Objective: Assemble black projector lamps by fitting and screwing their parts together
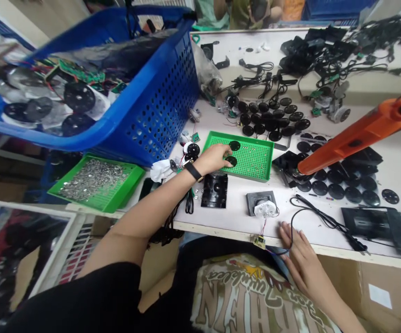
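My left hand [216, 157] reaches onto a small green perforated tray [256, 159] and its fingers rest curled on a black round disc [231, 161]; a second black disc [234, 145] lies just beyond. A black watch [193, 171] sits on that wrist. My right hand [299, 254] lies flat with fingers spread at the table's near edge, beside a black cable [321, 216]. A white round part [265, 208] with thin wires sits on a grey square holder [256, 200] just left of it. A black square plate [215, 190] lies under the tray's near edge.
A large blue perforated basket [145, 111] of parts stands at the left. Beneath it sits a green tray of small silver screws [93, 180]. Several black discs [273, 118] cover the middle and right. An orange powered screwdriver [360, 134] hangs over the right. Black cables and housings [325, 51] fill the back.
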`<state>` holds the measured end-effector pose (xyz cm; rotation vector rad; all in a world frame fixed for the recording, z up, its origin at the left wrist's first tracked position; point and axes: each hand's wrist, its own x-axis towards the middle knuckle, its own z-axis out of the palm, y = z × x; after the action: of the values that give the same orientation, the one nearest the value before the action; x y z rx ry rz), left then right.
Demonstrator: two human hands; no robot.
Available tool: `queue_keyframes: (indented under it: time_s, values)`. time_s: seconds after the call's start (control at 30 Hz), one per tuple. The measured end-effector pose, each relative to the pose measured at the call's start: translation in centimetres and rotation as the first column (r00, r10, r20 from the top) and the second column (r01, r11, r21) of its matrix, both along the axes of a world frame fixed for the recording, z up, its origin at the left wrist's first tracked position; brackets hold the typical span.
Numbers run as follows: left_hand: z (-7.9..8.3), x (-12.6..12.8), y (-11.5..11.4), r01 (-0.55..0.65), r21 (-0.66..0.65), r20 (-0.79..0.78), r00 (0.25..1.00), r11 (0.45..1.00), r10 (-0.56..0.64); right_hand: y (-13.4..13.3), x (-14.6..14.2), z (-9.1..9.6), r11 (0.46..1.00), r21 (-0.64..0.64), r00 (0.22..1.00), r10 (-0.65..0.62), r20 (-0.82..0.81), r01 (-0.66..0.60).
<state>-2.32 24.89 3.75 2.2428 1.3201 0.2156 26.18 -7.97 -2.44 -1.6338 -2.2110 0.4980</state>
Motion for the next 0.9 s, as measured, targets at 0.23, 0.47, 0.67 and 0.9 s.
queue_keyframes:
  time_s: [0.23, 0.47, 0.67, 0.9]
  values:
    - [-1.4, 1.4, 3.2, 0.044, -0.105, 0.017, 0.999, 0.993, -0.043, 0.3, 1.2, 2.9, 0.932, 0.249, 0.936, -0.184, -0.299, 0.263]
    - [3.1, 3.0, -4.5, 0.041, -0.087, 0.397, 0.918, 0.995, -0.003, 6.6, -3.1, 7.3, 0.888, 0.011, 0.69, -0.349, -0.635, 0.46]
    - [3.8, 3.3, -15.2, 0.103, -0.023, 0.581, 0.811, 0.994, -0.071, 12.4, -6.5, 7.9, 0.965, -0.151, 0.714, -0.259, -0.65, 0.213]
    - [1.4, 3.6, -17.4, 0.06, 0.195, 0.502, 0.851, 0.979, -0.153, 11.9, -6.3, 7.3, 0.953, -0.23, 0.729, -0.299, -0.616, 0.197]
